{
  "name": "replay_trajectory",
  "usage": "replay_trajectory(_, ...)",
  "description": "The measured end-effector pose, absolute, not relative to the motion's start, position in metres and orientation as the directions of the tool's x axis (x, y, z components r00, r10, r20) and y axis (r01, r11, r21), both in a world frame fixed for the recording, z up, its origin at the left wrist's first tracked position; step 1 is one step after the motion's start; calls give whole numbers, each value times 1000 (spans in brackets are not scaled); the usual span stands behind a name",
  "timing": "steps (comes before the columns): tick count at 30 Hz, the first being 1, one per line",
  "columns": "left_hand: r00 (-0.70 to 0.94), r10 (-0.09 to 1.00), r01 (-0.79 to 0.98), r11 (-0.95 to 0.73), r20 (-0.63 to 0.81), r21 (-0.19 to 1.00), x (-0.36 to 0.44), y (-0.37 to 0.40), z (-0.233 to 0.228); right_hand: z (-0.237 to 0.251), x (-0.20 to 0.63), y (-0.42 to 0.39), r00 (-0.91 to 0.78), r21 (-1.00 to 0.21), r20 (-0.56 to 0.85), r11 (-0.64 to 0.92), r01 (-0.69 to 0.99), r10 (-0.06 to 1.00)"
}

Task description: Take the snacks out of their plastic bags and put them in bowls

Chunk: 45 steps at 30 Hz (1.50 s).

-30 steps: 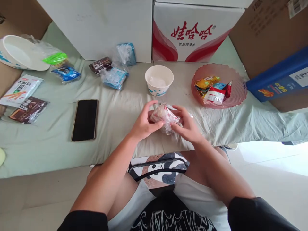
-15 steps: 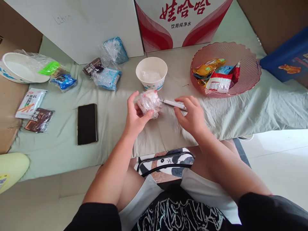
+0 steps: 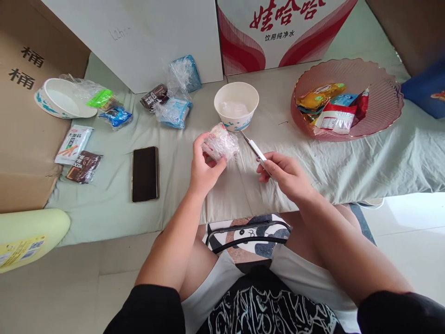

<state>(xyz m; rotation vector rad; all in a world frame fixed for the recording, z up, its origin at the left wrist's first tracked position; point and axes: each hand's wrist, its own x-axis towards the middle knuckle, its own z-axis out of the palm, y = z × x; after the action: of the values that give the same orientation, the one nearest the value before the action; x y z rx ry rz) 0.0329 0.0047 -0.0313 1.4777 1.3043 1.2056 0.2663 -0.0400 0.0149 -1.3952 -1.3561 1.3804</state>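
Observation:
My left hand (image 3: 205, 167) is closed on a clear plastic-wrapped bundle (image 3: 222, 143) with pinkish-red and white showing through. Between the thumb and fingers of my right hand (image 3: 281, 174) is a utility knife (image 3: 255, 149) with a white handle. Its metal tip points up and left, toward the base of a white paper bowl (image 3: 239, 124) with a blue pattern. That bowl stands upright just behind the bundle, with some clear plastic inside. The knife tip and the bundle are close but apart.
At right sits a pink ribbed bowl (image 3: 389, 104) of snack packets. Left of the paper bowl lie wrapped blue packs (image 3: 174, 113) and a brown packet (image 3: 155, 97). A phone (image 3: 145, 174), snack packets (image 3: 74, 144) and a tilted paper bowl (image 3: 45, 104) are further left. Boxes (image 3: 288, 46) stand behind.
My right hand has picked up the utility knife from the cloth, and its tip now points more upward. My left hand still holds the bundle. The view has shifted left.

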Motion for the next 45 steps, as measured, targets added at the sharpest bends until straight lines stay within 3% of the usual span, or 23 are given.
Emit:
replay_trajectory(2, 42, 989, 230, -146, 140, 962, 40, 1, -30, 14, 260, -41, -205, -983, -183, -176, 53, 962)
replay_trajectory(4, 69, 986, 236, -165, 153, 958, 47, -2, -30, 13, 255, -39, -231, -979, -202, -199, 37, 952)
replay_trajectory(8, 62, 976, 198, -215, 207, 956, 49, 2, -29, 13, 253, -37, -206, -963, -263, -242, 122, 943)
replay_trajectory(11, -68, 960, 141, -259, 270, 956, 30, 15, -27, 15, 257, -38, -197, -938, -302, -255, 233, 933)
replay_trajectory(14, -184, 957, 116, -207, 226, 971, 9, 25, -23, 18, 263, -38, -143, -919, -307, -253, 304, 941)
replay_trajectory(17, -127, 978, 134, -148, 165, 980, 7, 21, -22, 19, 271, -34, 29, -855, -222, -209, 475, 975)
replay_trajectory(19, -15, 991, 159, -131, 135, 979, 14, 12, -23, 18, 277, -31, 140, -736, -123, -185, 651, 983)
replay_trajectory(24, 77, 976, 326, -218, 204, 920, 27, 2, -27, 6, 286, -27, 182, -502, 117, -100, 859, 976)
replay_trajectory(28, 167, 952, 330, -300, 257, 895, 26, 6, -28, -5, 286, -30, 62, -533, 324, 127, 837, 944)
replay_trajectory(31, 189, 959, 303, -261, 211, 917, 29, 5, -25, -7, 278, -33, -178, -633, 356, 377, 676, 917)
replay_trajectory(34, 80, 979, 268, -204, 189, 942, 32, 4, -19, -5, 268, -36, -292, -665, 370, 471, 580, 882)
replay_trajectory(37, -74, 986, 244, -129, 151, 961, 28, 7, -15, -3, 268, -34, -201, -678, 390, 428, 597, 899)
replay_trajectory(42, -260, 965, 303, 40, 42, 952, 8, 16, -15, -9, 295, -25, 155, -673, 469, 237, 701, 870)
replay_trajectory(45, -233, 961, 433, -35, 150, 901, -2, 15, -14, -9, 305, -24, 234, -658, 532, 224, 719, 814)
